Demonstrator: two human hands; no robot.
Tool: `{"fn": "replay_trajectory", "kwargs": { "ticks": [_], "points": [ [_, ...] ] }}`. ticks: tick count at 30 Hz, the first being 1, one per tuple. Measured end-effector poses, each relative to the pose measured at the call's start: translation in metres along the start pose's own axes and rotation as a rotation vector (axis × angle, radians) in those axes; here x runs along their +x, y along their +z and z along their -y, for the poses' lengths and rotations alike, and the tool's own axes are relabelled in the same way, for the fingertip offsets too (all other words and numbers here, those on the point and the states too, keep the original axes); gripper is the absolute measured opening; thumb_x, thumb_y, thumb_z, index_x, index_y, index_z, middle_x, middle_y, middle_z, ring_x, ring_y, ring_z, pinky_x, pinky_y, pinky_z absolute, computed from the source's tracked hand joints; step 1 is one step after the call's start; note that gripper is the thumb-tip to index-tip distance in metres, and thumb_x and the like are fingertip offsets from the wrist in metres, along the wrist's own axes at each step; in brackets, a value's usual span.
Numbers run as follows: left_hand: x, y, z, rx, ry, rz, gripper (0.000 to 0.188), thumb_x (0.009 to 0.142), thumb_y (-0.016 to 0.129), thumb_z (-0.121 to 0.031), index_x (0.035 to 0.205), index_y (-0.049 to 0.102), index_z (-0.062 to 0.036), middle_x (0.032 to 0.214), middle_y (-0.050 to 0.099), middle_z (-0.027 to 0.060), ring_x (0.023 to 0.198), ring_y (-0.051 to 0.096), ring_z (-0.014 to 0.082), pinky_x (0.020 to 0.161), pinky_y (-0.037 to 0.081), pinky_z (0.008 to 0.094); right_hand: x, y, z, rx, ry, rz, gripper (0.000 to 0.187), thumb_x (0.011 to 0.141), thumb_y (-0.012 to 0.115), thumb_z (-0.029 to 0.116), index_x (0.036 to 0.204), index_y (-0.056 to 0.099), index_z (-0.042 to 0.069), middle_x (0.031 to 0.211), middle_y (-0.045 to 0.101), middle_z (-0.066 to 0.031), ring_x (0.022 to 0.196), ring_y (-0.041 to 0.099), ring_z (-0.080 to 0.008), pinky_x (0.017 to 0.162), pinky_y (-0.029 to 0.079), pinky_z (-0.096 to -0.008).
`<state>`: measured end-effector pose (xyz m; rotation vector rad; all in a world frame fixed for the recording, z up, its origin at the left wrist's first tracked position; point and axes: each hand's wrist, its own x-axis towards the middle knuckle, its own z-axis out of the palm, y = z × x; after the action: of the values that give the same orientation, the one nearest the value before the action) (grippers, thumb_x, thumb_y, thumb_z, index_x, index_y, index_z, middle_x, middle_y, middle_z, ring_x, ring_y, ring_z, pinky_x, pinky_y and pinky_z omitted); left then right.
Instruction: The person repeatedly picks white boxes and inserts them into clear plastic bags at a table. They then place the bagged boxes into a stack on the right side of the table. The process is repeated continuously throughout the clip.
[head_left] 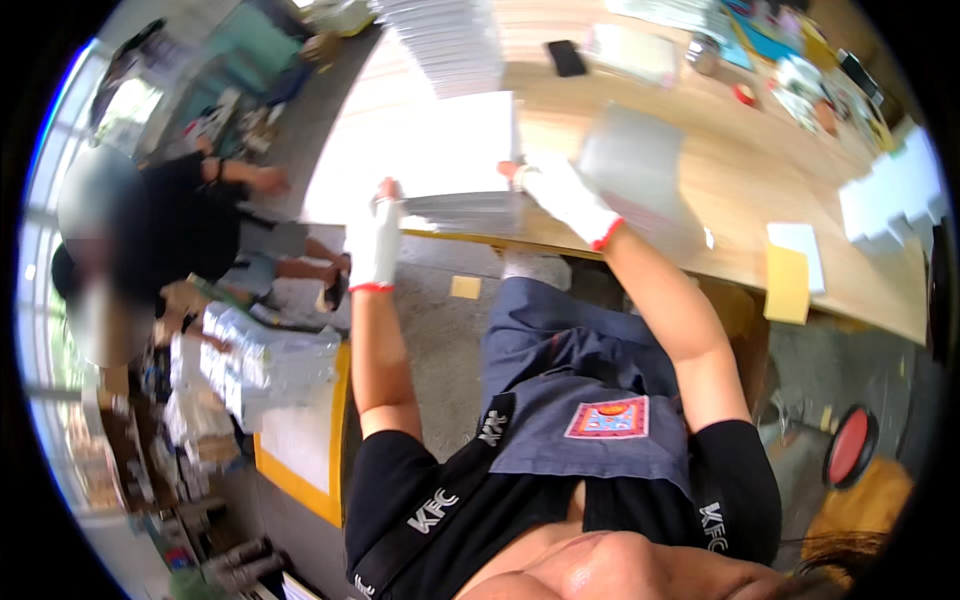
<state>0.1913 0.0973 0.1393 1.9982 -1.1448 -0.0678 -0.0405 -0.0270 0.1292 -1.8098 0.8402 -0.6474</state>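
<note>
A stack of white sheets (450,145) lies at the near edge of the wooden table, its layered near side showing. My left hand (378,235), in a white glove with a red cuff and bare fingertips, grips the stack's near left corner. My right hand (565,198), gloved the same way, closes on the stack's right edge with its bare thumb on top. The fingers under the stack are hidden. Just beyond it rises a taller pile of white sheets (440,45). Right of my right hand lies a translucent grey sheet (635,150).
On the wooden table (740,185) lie a black phone (566,58), a red tape roll (743,95) and a metal container (703,53). Yellow card (787,285) overhangs the near edge. Another person (190,215) works at left, near a yellow-edged cart (300,480) with plastic-wrapped packs.
</note>
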Motion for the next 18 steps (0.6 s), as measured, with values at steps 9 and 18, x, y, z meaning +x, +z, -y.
{"fn": "replay_trajectory", "kwargs": {
  "ticks": [9, 18],
  "points": [
    [-0.085, 0.066, 0.096, -0.143, -0.041, -0.361, 0.052, 0.095, 0.042, -0.038, 0.131, 0.044, -0.0010, 0.137, 0.044, 0.0110, 0.123, 0.043, 0.0250, 0.104, 0.030, 0.0358, -0.187, -0.081, -0.120, 0.514, 0.508, -0.133, 0.023, 0.092, 0.051, 0.031, 0.090, 0.056, 0.009, 0.065, 0.058, -0.0007, 0.045, 0.044, -0.0044, 0.041, 0.033, -0.0167],
    [-0.178, 0.158, -0.012, -0.283, 0.671, 0.309, 0.039, 0.074, 0.056, -0.002, 0.113, 0.056, -0.0021, 0.119, 0.053, 0.0175, 0.113, 0.049, 0.0368, 0.100, 0.035, 0.0453, -0.351, -0.207, -0.280, 1.259, 0.546, -1.056, 0.025, 0.089, 0.058, 0.030, 0.104, 0.053, 0.010, 0.080, 0.060, -0.0071, 0.056, 0.054, -0.0150, 0.048, 0.048, -0.0259]
  ]
}}
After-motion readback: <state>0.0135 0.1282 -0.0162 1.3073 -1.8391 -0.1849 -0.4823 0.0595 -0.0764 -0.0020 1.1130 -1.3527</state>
